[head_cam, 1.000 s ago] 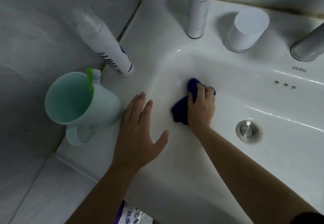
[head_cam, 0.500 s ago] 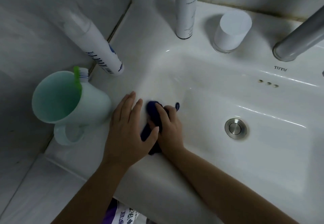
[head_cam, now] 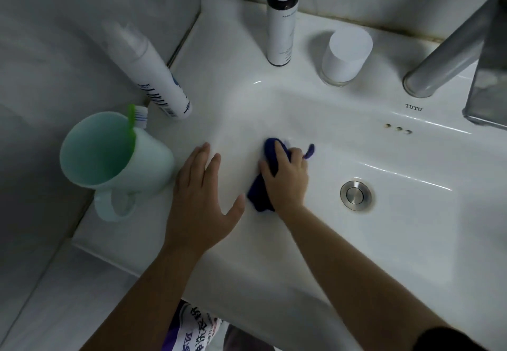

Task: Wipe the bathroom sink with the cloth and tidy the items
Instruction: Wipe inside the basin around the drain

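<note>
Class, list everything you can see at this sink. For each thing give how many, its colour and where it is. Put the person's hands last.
sink: one, white, fills the view
cloth: one, dark blue, left side of the basin
mug: one, pale green, left ledge
toothbrush: one, green handle, in the mug
leaning bottle: one, white, tilted against the left wall
tall bottle: one, white with black collar, back ledge
cup: one, white, back ledge
tap: one, grey metal, back right
drain plug: one, silver, basin floor
packet: one, white and purple, below the front edge
left hand: flat on the left rim
right hand: grips the cloth
</note>
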`<action>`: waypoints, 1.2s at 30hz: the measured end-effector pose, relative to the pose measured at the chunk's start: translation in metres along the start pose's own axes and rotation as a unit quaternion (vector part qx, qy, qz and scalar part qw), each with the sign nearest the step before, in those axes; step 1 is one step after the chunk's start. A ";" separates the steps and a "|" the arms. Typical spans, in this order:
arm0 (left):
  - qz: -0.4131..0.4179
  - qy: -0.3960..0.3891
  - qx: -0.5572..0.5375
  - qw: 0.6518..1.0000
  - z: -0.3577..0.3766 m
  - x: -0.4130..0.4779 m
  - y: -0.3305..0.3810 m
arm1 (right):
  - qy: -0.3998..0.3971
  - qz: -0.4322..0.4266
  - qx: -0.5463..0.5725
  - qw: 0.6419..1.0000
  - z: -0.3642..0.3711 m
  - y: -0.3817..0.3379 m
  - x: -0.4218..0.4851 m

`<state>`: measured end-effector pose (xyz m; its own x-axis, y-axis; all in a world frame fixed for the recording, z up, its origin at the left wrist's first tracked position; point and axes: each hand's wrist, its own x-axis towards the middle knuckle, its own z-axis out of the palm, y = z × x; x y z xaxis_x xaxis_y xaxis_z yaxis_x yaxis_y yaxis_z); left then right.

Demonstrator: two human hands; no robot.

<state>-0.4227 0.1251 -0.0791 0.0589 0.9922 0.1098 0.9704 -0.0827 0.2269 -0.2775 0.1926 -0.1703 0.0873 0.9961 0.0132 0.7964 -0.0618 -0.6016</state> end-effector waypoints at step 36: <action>0.218 -0.195 0.022 0.956 0.121 0.035 0.075 | -0.071 0.006 -0.178 0.981 -0.115 0.136 -0.035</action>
<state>-0.3193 0.1652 -0.1748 0.5339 0.8249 -0.1855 0.8424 -0.5002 0.2003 -0.1037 0.1416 -0.1604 0.0330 0.9923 -0.1194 0.9568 -0.0659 -0.2833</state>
